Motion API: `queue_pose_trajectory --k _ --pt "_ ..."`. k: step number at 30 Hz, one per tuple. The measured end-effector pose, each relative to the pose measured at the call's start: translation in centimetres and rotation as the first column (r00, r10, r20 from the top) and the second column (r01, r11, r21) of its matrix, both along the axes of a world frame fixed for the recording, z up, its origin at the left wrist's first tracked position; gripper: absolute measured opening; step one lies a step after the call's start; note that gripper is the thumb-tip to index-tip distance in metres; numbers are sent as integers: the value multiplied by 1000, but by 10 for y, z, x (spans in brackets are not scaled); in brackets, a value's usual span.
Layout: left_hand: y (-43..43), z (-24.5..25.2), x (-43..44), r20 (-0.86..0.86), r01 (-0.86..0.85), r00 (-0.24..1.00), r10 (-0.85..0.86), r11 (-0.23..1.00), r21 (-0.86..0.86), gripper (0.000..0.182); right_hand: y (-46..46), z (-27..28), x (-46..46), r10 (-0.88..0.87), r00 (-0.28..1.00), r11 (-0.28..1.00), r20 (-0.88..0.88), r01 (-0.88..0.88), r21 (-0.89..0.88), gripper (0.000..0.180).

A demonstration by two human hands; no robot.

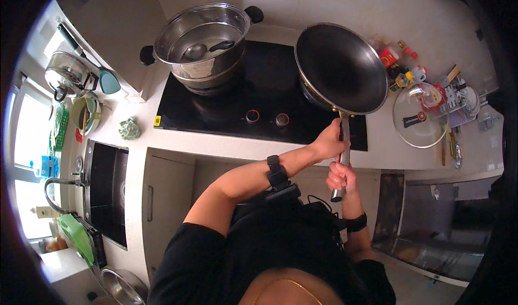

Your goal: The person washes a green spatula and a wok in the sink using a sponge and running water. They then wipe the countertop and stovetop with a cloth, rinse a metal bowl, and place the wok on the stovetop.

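Note:
A dark wok with a metal rim (340,68) is over the right side of the black cooktop (265,86). Its long metal handle (344,133) points towards me. My left hand (330,141) grips that handle close to the pan, some of its fingers hidden. Lower down, near the handle's end, my right hand (342,176) is closed around it. The wok holds no visible food, and whether its base touches the cooktop cannot be told. At the cooktop's left stands a steel pot with black handles (210,70); a ladle (196,52) lies inside.
Right of the cooktop are a glass lid (421,129), several bottles (402,80) and a utensil rack (455,98). To the left are a crumpled green-white cloth or bag (129,129), a black sink (108,195) with a faucet (60,180), and a hanging turquoise spatula (108,81).

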State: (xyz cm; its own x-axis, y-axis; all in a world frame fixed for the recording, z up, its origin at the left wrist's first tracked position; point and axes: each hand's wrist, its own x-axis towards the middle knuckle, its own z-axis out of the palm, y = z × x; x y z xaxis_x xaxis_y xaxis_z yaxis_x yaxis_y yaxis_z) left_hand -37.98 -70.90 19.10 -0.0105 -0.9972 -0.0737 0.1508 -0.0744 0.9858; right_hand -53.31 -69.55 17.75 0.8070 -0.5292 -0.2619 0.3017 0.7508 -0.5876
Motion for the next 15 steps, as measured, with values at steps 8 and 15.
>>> queue_pose_trajectory --k 8,15 --pt "-33 -25 -12 -46 -22 999 27 994 110 70 -38 -27 -14 34 999 999 0 -34 32 12" --pt "-44 -31 -20 -43 -63 997 65 997 54 73 -60 -40 -26 98 992 991 79 -104 85 14"
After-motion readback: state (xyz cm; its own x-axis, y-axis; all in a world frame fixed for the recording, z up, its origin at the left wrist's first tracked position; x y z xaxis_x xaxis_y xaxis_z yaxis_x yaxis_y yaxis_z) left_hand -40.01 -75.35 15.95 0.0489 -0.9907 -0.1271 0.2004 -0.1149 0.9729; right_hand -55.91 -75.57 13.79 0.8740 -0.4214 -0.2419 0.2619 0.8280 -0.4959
